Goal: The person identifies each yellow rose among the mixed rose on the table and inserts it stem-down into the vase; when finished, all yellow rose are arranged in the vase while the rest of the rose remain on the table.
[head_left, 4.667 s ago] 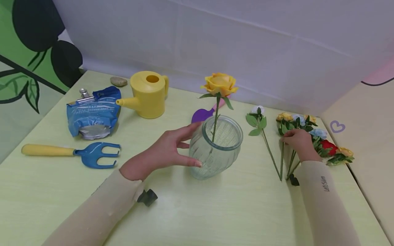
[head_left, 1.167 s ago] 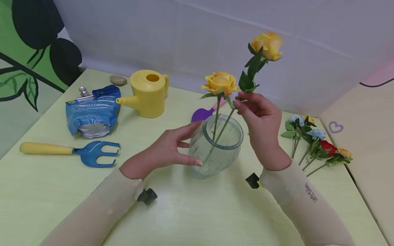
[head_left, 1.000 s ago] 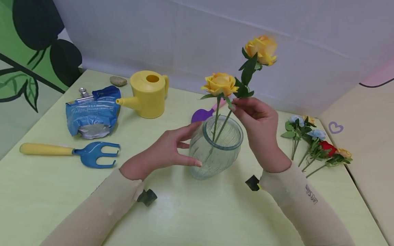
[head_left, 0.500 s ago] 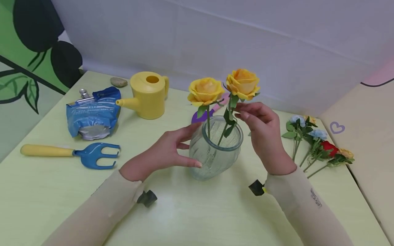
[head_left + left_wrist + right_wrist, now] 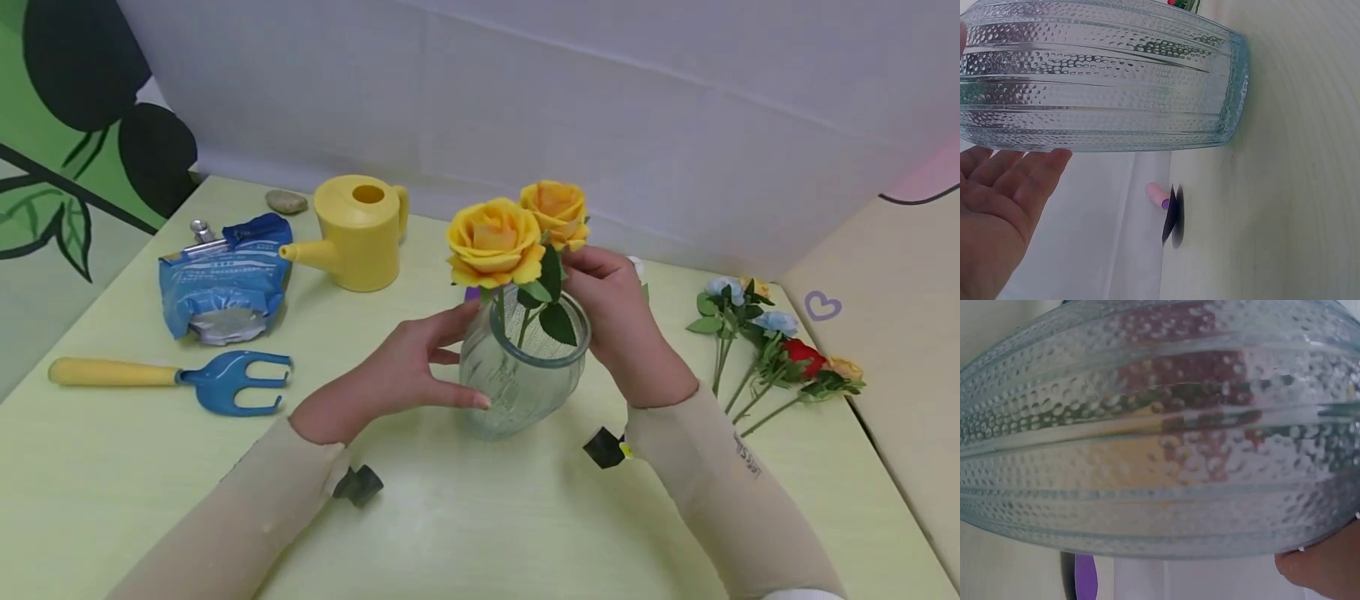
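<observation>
1. While the left hand (image 5: 390,367) grips the glass vase (image 5: 517,400) from its left, thumb on the near wall and fingers (image 5: 1038,178) on the far wall, the right hand (image 5: 622,325) is at the right side of the rim.
2. Right fingers mostly hidden behind bloom and glass; cannot tell whether they pinch anything.
3. Vase rests mid-counter, ribbed and dimpled. Two yellow roses in it, stems inside: near-left rose (image 5: 495,242) and far-right rose (image 5: 557,212), heads above the rim and overlapping in view. One broad leaf (image 5: 558,323) shows across the mouth.
4. Beyond the vase: purple scoop (image 5: 1172,219) with pink handle, largely covered in the head view.
5. Just beyond the right hand: white flower (image 5: 637,265), partly covered.
6. Far right of the counter (image 5: 480,525): loose blue flowers (image 5: 776,323), a red rose (image 5: 804,358) and yellowish blooms (image 5: 843,369), stems pointing near-left.
7. Left, far to near: stone (image 5: 286,201); yellow watering can (image 5: 358,246), spout leftward; clipped blue bag (image 5: 225,287); blue fork (image 5: 236,382), yellow handle leftward.
8. White backdrop (image 5: 525,100) along the far edge.
</observation>
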The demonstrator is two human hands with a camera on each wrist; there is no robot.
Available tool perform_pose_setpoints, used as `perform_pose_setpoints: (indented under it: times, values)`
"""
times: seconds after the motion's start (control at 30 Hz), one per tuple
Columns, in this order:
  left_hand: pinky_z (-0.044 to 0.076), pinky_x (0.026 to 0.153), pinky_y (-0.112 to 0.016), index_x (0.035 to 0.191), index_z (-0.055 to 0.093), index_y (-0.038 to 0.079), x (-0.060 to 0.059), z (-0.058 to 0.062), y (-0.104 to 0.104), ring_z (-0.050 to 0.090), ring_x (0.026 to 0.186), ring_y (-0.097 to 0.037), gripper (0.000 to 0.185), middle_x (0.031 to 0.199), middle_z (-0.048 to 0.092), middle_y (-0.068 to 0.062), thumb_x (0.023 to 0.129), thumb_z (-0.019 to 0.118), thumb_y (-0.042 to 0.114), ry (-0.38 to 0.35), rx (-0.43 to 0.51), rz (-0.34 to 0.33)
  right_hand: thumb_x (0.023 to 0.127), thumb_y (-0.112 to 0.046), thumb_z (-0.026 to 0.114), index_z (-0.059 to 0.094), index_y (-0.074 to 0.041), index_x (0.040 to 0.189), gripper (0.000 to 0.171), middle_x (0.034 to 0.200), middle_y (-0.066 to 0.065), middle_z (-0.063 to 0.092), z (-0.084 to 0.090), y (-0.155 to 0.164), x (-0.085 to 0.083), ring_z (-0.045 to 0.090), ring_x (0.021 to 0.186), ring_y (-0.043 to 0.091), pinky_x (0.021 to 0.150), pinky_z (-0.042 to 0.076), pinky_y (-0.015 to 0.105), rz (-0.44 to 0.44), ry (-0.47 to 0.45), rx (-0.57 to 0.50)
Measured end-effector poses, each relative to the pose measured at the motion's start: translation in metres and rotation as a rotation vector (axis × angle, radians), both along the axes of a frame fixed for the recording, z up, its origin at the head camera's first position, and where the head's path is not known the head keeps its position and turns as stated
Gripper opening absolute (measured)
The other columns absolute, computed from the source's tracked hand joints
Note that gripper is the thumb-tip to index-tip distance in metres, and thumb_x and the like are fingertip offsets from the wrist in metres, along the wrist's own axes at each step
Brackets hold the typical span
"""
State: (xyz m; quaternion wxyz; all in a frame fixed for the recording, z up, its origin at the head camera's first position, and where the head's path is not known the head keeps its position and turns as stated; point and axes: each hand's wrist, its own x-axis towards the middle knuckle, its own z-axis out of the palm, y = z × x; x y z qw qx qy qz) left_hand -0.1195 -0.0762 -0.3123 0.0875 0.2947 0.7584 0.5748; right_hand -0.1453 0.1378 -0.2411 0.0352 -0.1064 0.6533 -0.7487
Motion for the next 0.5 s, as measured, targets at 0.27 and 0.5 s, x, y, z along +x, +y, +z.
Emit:
perform_pose_setpoints:
  times: [0.27, 0.5]
  values:
    - [0.050, 0.087, -0.034, 0.146, 0.030, 0.015, 0.0006, -0.0005, -0.0013, 0.043, 0.125, -0.019, 0.095, 0.144, 0.037, 0.001, 0.067, 0.084, 0.014, 0.017, 0.008, -0.005, 0.086, 0.007, 0.048, 0.074, -0.015, 0.085, 0.034, 0.097, 0.006, 0.061, 0.0037, 0.0051, -0.0050, 0.062, 0.082, 0.013, 0.072, 0.054, 0.024, 0.224, -0.056, 0.059]
    - [0.050, 0.087, -0.035, 0.145, 0.031, 0.019, -0.0009, -0.0006, -0.0001, 0.043, 0.126, -0.017, 0.094, 0.144, 0.038, 0.004, 0.067, 0.084, 0.015, 0.006, 0.004, -0.019, 0.087, 0.005, 0.050, 0.074, -0.014, 0.090, 0.031, 0.098, 0.008, 0.062, 0.0026, 0.0094, -0.0046, 0.064, 0.077, 0.013, 0.072, 0.055, 0.026, 0.265, -0.072, 0.065]
